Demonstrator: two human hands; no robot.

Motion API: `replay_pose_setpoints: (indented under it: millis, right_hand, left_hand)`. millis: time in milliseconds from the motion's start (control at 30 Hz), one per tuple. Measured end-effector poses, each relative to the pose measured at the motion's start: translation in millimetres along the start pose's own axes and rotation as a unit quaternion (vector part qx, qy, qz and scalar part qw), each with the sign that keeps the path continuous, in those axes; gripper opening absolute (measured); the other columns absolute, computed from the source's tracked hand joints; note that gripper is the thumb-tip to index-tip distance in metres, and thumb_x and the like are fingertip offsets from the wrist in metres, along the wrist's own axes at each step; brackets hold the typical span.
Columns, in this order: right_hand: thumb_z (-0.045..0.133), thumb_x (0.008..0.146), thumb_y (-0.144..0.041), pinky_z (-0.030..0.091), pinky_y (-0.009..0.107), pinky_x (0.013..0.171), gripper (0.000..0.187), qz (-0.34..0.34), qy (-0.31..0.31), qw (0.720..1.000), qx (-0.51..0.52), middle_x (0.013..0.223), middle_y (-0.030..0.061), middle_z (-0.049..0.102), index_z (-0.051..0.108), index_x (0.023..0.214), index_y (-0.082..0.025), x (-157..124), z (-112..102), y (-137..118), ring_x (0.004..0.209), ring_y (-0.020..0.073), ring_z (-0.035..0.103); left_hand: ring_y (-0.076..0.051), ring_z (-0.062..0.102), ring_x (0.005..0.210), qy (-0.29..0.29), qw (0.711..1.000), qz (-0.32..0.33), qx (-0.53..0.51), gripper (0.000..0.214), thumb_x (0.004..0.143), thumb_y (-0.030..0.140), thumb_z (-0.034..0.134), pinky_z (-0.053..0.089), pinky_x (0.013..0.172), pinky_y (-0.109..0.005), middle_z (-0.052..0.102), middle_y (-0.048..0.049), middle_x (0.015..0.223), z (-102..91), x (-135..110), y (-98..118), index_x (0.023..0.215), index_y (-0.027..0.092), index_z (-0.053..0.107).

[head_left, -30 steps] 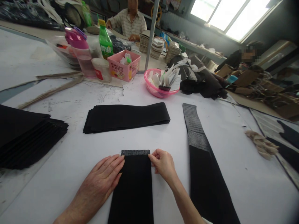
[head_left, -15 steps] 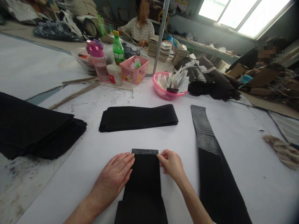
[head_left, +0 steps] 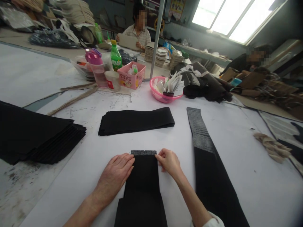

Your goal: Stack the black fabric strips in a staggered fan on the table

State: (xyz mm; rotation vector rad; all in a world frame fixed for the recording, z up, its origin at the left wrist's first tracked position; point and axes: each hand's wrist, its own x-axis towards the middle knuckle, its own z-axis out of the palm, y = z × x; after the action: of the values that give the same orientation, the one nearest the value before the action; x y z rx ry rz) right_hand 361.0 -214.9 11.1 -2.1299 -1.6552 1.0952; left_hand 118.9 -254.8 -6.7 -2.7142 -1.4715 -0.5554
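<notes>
A black strip of sheet material [head_left: 144, 176] lies lengthwise before me, with a narrow speckled grey band [head_left: 143, 153] showing at its far end. Its near part is wider and runs out of view at the bottom. My left hand [head_left: 115, 173] has its fingers together on the strip's left edge, fingertips at the far left corner. At the far right corner, my right hand [head_left: 169, 162] pinches the edge between thumb and forefinger. Another long black strip [head_left: 213, 176], with a streaked grey far end, lies to the right. Beyond my hands rests a folded stack of black strips [head_left: 137, 121].
A thick black stack [head_left: 38, 135] sits at left. Farther back are a pink basin [head_left: 165, 97] with papers, a pink box [head_left: 131, 75], a green bottle [head_left: 115, 56] and a purple-lidded cup [head_left: 98, 67]. A crumpled cloth [head_left: 272, 146] lies right. Two people sit beyond.
My view has shifted slightly, so most things appear a little farther left. Both hands keep their places at the strip's far corners. The person across now holds up a beige sheet.
</notes>
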Motion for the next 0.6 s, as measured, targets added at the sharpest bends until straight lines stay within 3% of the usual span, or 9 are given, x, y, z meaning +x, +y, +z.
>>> replay_pose_setpoints:
  millis: [200, 400, 500, 600]
  right_hand:
    - [0.058, 0.084, -0.030, 0.035, 0.017, 0.044, 0.014, -0.014, -0.013, 1.000, 0.009, 0.054, -0.0084, 0.064, 0.057, 0.074, -0.020, 3, 1, 4, 0.035, 0.0062, 0.055]
    - [0.060, 0.083, -0.030, 0.036, 0.018, 0.044, 0.015, -0.014, -0.021, 1.000, 0.005, 0.052, -0.0062, 0.062, 0.058, 0.074, -0.019, 11, -8, 7, 0.037, 0.0084, 0.056]
    - [0.061, 0.084, -0.030, 0.038, 0.021, 0.051, 0.012, -0.022, 0.014, 1.000, -0.007, 0.058, -0.0049, 0.064, 0.059, 0.078, -0.020, 7, -13, 2, 0.046, 0.0098, 0.058]
    - [0.063, 0.084, -0.032, 0.041, 0.024, 0.066, 0.009, -0.129, 0.087, 0.986, -0.061, 0.081, -0.0019, 0.067, 0.062, 0.085, -0.023, -1, -9, -11, 0.073, 0.0138, 0.062]
  left_hand:
    - [-0.022, 0.056, 0.098, -0.051, 0.997, 0.031, 0.047, 0.048, 0.088, 0.005, 0.045, 0.042, 0.088, -0.038, 0.060, -0.0062, 0.101, -2.3, 19, 3, 0.131, 0.025, 0.050]
    - [-0.021, 0.053, 0.096, -0.073, 0.996, 0.027, 0.047, 0.044, 0.088, 0.008, 0.046, 0.040, 0.084, -0.036, 0.057, -0.0070, 0.103, -7.9, 28, 5, 0.128, 0.026, 0.052]
    - [-0.021, 0.052, 0.098, -0.084, 0.995, 0.019, 0.044, 0.044, 0.088, 0.010, 0.049, 0.040, 0.085, -0.037, 0.057, -0.0069, 0.106, -7.7, 28, 6, 0.129, 0.026, 0.052]
    - [-0.023, 0.051, 0.099, -0.097, 0.994, 0.012, 0.046, 0.045, 0.088, 0.011, 0.050, 0.038, 0.086, -0.039, 0.056, -0.0068, 0.107, -6.6, 28, 6, 0.130, 0.027, 0.050]
